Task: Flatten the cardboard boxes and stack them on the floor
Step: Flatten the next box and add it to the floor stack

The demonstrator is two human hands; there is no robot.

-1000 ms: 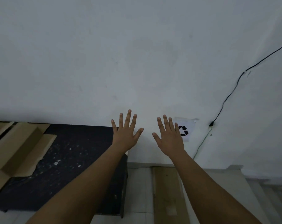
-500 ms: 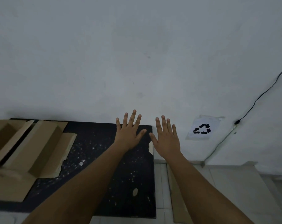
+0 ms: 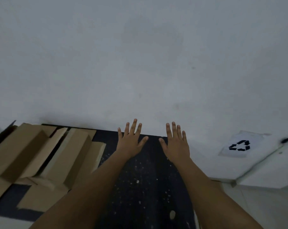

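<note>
Two open brown cardboard boxes stand side by side on a black speckled table (image 3: 150, 182) at the left: one (image 3: 16, 151) at the far left, another (image 3: 70, 156) right of it, flaps spread. My left hand (image 3: 130, 141) and my right hand (image 3: 174, 142) are held out over the table's far part, backs up, fingers straight and spread, holding nothing. Both hands are to the right of the boxes and apart from them.
A white wall fills the upper view. A paper with a black recycling sign (image 3: 239, 145) is stuck low on the wall at the right, with a thin cable (image 3: 285, 140) beside it. Pale tiled floor (image 3: 255, 209) lies right of the table.
The view has swung left: the table and boxes now fill more of the frame, the recycling sign has shifted right. The flat cardboard on the floor is out of sight. Both hands stay spread.
</note>
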